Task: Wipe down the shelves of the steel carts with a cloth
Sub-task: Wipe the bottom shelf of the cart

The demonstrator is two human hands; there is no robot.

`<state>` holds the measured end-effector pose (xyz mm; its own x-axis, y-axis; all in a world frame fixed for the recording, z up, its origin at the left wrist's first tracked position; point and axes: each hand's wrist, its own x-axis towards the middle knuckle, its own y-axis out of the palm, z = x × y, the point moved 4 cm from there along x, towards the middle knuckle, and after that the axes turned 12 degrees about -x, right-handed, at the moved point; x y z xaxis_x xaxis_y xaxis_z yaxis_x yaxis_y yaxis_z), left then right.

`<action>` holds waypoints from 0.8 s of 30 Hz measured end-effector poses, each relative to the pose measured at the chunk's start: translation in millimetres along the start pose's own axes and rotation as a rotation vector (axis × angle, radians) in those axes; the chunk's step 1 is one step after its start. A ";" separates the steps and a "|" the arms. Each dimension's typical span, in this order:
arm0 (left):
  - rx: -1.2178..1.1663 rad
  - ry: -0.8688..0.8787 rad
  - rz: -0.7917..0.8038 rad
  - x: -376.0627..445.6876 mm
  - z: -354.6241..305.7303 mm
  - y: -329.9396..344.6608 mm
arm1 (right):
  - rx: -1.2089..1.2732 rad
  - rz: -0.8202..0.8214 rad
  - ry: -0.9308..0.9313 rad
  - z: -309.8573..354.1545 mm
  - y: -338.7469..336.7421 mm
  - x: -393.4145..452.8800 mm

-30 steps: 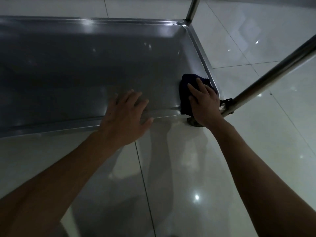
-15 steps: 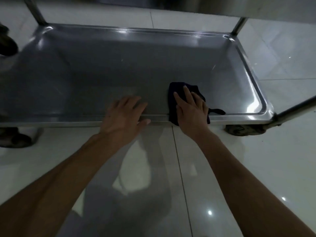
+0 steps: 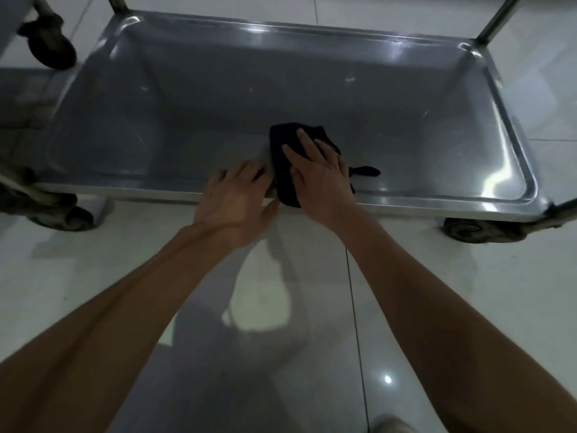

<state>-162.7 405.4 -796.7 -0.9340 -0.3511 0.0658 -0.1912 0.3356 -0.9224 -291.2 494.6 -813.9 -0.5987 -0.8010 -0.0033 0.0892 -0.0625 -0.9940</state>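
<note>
Pressing flat on the dark cloth [image 3: 282, 157], the right hand [image 3: 321, 176] has its fingers spread and nearly straight, holding the cloth down against the near edge of the bottom shelf [image 3: 218, 98], part of it draped over the front lip. At nine o'clock from the cloth, just beside it, the left hand [image 3: 234, 198] rests on the same lip with loosely bent fingers, bracing; whether they curl under the rim I cannot tell. Out at the shelf's corners stand the steel uprights [image 3: 496, 20], with casters [image 3: 468, 229] on the glossy tiled floor [image 3: 312, 307] at four and eight o'clock. The risks, as I judge them: the wheeled cart could roll away under a hard push, the cloth's loose tail could bunch and skip patches, and both hands may collide.
</note>
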 end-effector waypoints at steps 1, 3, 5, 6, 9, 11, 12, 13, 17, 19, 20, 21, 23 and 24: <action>-0.005 0.011 0.001 2.4 -4.4 1.7 | 0.017 -0.018 -0.001 -4.8 -1.0 -2.1; -0.011 0.031 0.001 8.9 -13.2 5.3 | 0.035 -0.046 0.014 -19.2 -2.9 -7.0; -0.008 0.046 0.004 19.1 -23.9 9.9 | 0.047 -0.046 0.055 -43.6 -4.5 -13.4; -0.006 0.050 0.006 25.7 -30.7 13.3 | 0.049 -0.043 0.084 -59.9 -5.6 -17.3; -0.006 0.060 0.021 49.5 -59.0 29.1 | 0.041 -0.042 0.183 -118.0 -12.5 -29.8; -0.014 0.083 0.028 67.6 -84.7 42.9 | 0.018 -0.033 0.265 -159.9 -17.8 -40.8; -0.021 0.095 0.034 76.5 -98.4 50.0 | 0.009 -0.034 0.301 -180.7 -20.5 -46.8; -0.022 0.106 0.037 85.3 -111.6 56.9 | 0.008 -0.040 0.334 -200.8 -23.8 -53.0; -0.033 0.106 0.024 115.7 -156.5 78.0 | -0.001 -0.087 0.427 -268.3 -39.2 -70.4; -0.021 0.108 0.030 129.2 -175.4 88.2 | -0.047 -0.091 0.451 -296.5 -44.6 -74.8; -0.010 0.102 0.030 133.3 -181.5 92.2 | -0.061 -0.087 0.461 -307.2 -45.3 -75.8; -0.005 0.086 0.027 136.1 -184.8 95.1 | -0.068 -0.084 0.473 -315.3 -45.1 -75.7; -0.002 0.042 0.027 139.8 -186.5 97.8 | -0.065 -0.082 0.485 -324.8 -43.3 -72.7; 0.002 0.033 0.024 140.5 -186.2 98.6 | -0.057 -0.081 0.484 -326.0 -42.4 -70.4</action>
<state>-369.0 551.9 -807.5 -0.9478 -0.3138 0.0565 -0.1684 0.3420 -0.9245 -512.3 747.7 -807.1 -0.9040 -0.4258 0.0377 -0.0086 -0.0699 -0.9975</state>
